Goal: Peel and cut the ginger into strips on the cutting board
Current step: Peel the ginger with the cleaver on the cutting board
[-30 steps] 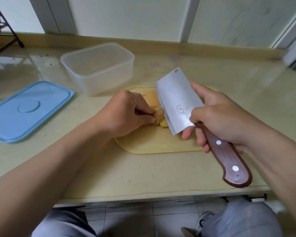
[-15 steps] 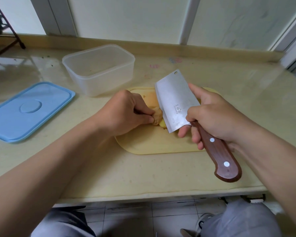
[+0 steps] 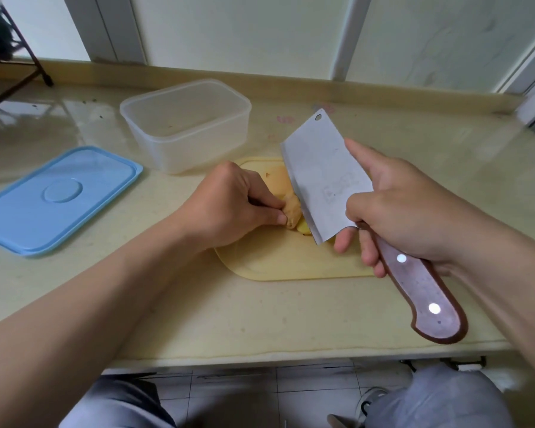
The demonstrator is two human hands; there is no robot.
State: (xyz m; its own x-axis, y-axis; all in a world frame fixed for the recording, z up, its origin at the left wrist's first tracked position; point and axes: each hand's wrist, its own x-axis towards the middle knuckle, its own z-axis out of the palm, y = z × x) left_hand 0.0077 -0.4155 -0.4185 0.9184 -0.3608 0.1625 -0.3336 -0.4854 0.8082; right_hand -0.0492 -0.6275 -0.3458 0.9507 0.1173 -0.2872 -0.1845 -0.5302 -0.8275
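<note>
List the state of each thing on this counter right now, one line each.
left hand, pinching the ginger, pressing it to the board.
ginger, lying on the cutting board, yellow cut face showing at its near end.
right hand, gripping the cleaver's handle.
cleaver, tilted, edge down against the ginger.
cutting board, flat on the counter.
plastic container, open, lid off.
blue lid, flat on the counter, apart from the container.

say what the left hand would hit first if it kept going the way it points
The left hand pinches the ginger on the cutting board. Carried on to the right, it would probably meet the flat of the cleaver blade first, just beyond the ginger. Depth there is unclear.
</note>
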